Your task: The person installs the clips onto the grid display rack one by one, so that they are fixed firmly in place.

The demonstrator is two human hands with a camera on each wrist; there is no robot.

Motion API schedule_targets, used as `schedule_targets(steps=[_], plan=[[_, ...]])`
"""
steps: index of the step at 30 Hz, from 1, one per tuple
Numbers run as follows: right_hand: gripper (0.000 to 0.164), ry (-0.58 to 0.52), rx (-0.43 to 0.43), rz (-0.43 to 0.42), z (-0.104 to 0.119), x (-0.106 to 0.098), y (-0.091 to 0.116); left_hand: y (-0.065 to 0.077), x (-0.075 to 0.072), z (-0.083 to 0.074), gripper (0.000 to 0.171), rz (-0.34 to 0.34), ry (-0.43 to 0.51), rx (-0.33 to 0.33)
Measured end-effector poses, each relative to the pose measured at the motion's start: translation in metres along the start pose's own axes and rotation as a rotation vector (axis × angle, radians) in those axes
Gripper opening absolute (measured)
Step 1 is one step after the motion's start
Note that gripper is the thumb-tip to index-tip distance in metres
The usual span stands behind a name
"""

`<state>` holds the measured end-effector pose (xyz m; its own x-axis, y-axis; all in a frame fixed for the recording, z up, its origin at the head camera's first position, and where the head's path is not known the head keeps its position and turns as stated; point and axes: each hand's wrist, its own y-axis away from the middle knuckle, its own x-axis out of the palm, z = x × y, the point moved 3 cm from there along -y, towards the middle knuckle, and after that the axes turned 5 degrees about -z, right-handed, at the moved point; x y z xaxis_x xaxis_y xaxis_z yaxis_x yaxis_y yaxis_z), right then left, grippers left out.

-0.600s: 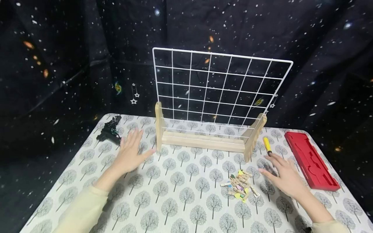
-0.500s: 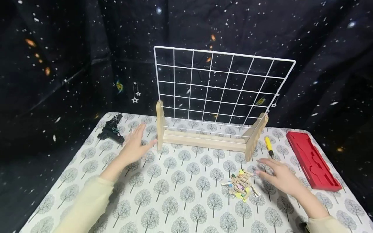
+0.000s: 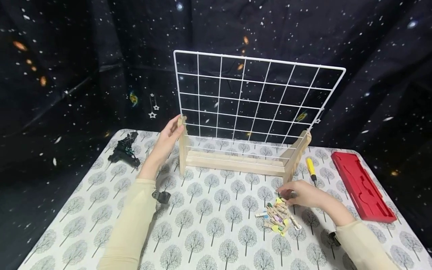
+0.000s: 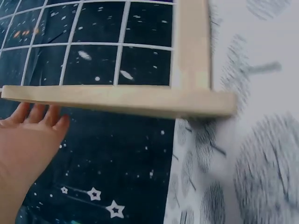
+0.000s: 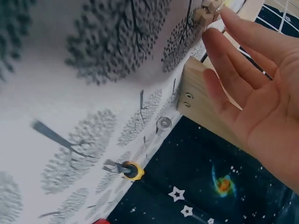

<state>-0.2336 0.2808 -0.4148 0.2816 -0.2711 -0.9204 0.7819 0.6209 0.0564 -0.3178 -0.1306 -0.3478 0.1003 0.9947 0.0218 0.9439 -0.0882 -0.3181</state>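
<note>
My left hand (image 3: 168, 138) holds the top of the left wooden upright (image 3: 182, 150) of a stand. In the left wrist view, its fingers (image 4: 37, 114) reach to the edge of the post (image 4: 117, 100), the tips partly hidden by it. A white wire grid (image 3: 241, 99) leans back in this stand. Beside the right upright (image 3: 297, 157), my right hand (image 3: 303, 193) reaches down to a pile of small wooden clothespins (image 3: 277, 217), some with yellow decorations. The right wrist view has its loosely bent fingers (image 5: 233, 70) right at a clothespin (image 5: 205, 17).
A yellow-handled screwdriver (image 3: 310, 167) lies right of the stand, with a red tray (image 3: 361, 187) of moulded recesses beyond it. At the back left is a black tangled bundle (image 3: 125, 150). A dark star-patterned curtain (image 3: 84, 75) hangs behind the tree-print table (image 3: 209, 225).
My left hand has moved up and right from above the table onto the left upright. The right hand has moved left to the clothespin pile, its fingers more bent.
</note>
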Motion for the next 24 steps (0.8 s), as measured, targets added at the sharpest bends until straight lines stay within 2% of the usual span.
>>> schedule_targets(steps=[3, 9, 14, 18, 22, 24], plan=[[0.042, -0.005, -0.021, 0.046, -0.002, 0.001, -0.005, -0.002, 0.003, 0.0, 0.049, 0.006, 0.028, 0.026], [0.027, -0.051, -0.055, 0.058, -0.005, 0.003, -0.009, -0.004, 0.006, 0.007, 0.045, -0.076, -0.001, 0.03], [0.024, -0.02, -0.036, -0.012, -0.004, 0.009, -0.005, 0.003, 0.01, 0.008, 0.043, -0.13, -0.053, 0.029], [0.022, 0.035, -0.009, -0.068, -0.005, 0.005, -0.003, 0.004, 0.013, 0.009, 0.044, -0.157, -0.031, 0.035], [0.013, 0.059, -0.073, -0.119, -0.004, 0.003, -0.002, 0.002, 0.014, 0.008, 0.044, -0.157, -0.017, 0.044], [0.016, 0.074, -0.117, -0.148, -0.002, 0.006, 0.0, 0.002, 0.014, 0.008, 0.043, -0.147, -0.026, 0.04]])
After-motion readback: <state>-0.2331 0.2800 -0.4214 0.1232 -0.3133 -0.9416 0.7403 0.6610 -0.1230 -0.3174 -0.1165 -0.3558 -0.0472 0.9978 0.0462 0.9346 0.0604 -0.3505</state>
